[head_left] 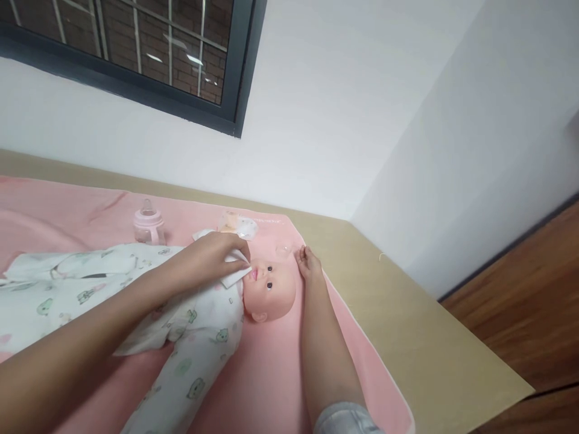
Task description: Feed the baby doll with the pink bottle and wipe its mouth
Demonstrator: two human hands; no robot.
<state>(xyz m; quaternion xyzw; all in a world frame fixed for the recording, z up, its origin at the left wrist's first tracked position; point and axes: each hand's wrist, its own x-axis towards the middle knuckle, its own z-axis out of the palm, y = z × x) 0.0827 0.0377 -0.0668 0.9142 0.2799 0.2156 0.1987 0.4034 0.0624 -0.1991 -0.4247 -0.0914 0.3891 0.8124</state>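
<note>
A baby doll point(271, 286) in a white printed romper lies on its back on a pink blanket point(266, 386), head toward the right. My left hand point(212, 256) is closed on a small white wipe point(236, 272), pressing it against the doll's mouth and chin. My right hand point(308, 263) rests beside the top of the doll's head, fingers together and curled, touching the blanket close to the head. Nothing shows inside that hand.
A pink baby bottle point(148, 224) stands upright at the blanket's far side. A small packet with a printed lid point(239, 224) lies behind the doll's head. The beige tabletop point(429, 337) ends at right over a wooden floor point(534, 289). A white wall and a window are behind.
</note>
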